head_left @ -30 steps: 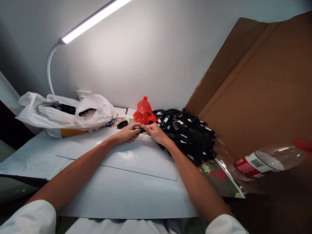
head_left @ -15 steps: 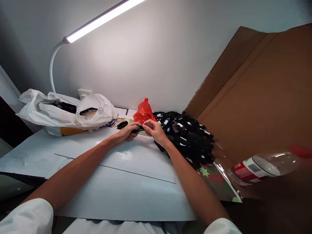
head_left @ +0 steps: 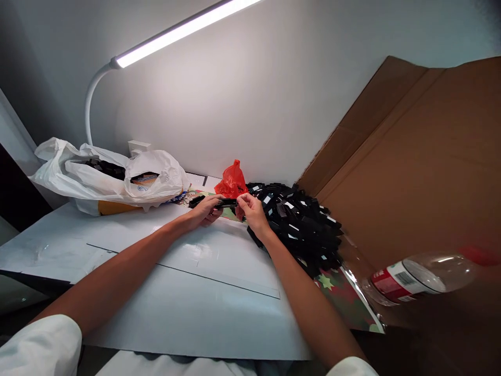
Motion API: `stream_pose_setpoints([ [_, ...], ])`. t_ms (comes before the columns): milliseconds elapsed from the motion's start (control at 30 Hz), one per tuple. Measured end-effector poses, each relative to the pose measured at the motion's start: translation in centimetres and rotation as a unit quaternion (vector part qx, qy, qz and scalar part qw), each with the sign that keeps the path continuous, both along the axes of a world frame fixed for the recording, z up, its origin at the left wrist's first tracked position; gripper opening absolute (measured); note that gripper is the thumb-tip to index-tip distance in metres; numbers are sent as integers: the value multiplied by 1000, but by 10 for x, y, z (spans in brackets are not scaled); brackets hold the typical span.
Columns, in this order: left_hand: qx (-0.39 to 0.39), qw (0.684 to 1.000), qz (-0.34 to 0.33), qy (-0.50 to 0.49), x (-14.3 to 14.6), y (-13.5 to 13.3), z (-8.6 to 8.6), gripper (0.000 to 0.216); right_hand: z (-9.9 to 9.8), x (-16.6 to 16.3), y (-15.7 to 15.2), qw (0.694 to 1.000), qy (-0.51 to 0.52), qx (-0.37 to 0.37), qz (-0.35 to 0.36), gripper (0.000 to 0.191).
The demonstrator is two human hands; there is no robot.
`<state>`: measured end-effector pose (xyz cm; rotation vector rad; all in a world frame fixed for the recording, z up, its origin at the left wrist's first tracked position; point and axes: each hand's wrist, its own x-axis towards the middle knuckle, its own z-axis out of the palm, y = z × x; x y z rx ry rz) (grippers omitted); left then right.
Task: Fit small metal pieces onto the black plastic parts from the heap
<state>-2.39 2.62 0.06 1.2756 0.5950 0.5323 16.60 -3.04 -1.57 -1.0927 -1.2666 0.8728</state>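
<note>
A small black plastic piece (head_left: 228,202) is held level between my two hands, above the back part of the white table board. My left hand (head_left: 207,211) is closed around its left end, thumb on top. The fingertips of my right hand (head_left: 250,210) pinch at its right end; whether they hold a further small part cannot be made out. Just behind my left hand lies another black piece (head_left: 196,200). To the right of my right hand spreads a heap of similar black pieces (head_left: 299,222), several with white labels. A red plastic bag (head_left: 231,180) stands behind my hands.
White plastic bags (head_left: 105,183) with black items inside stand at the back left, beneath a lit lamp (head_left: 183,35). A large cardboard sheet (head_left: 410,156) rises at the right, with a clear bottle (head_left: 407,279) before it. The white board (head_left: 195,318) covers the table's front.
My right hand has moved slightly right and down, so more of the black piece shows between my hands. The whole view has tilted a little.
</note>
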Motion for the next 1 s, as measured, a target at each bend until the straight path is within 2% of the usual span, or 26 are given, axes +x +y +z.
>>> stream_pose_setpoints([
  [200, 1, 1000, 8, -9, 0, 0, -1, 27, -4, -1, 1, 998, -66, 15, -10, 61],
  [433, -17, 1000, -12, -8, -1, -1, 0, 29, 3, -3, -3, 995, -89, 52, -13, 60],
  [633, -26, 999, -26, -15, 0, 1, -1, 31, 3, 2, -2, 988, -125, 67, -53, 57],
  [700, -32, 998, -43, -20, -1, 2, 1, 38, 3, 7, 1, 992, -85, 60, -68, 56],
  [800, -23, 996, -46, -71, -3, 2, 4, 39, 7, 22, 4, 991, 69, 66, -98, 51],
  [900, -18, 993, -28, -114, -4, 1, 6, 41, 15, 44, 4, 956, 250, 74, -131, 37],
  [1000, -44, 995, -19, -93, -4, 1, 4, 38, 22, 61, 0, 930, 340, 69, -118, 27],
])
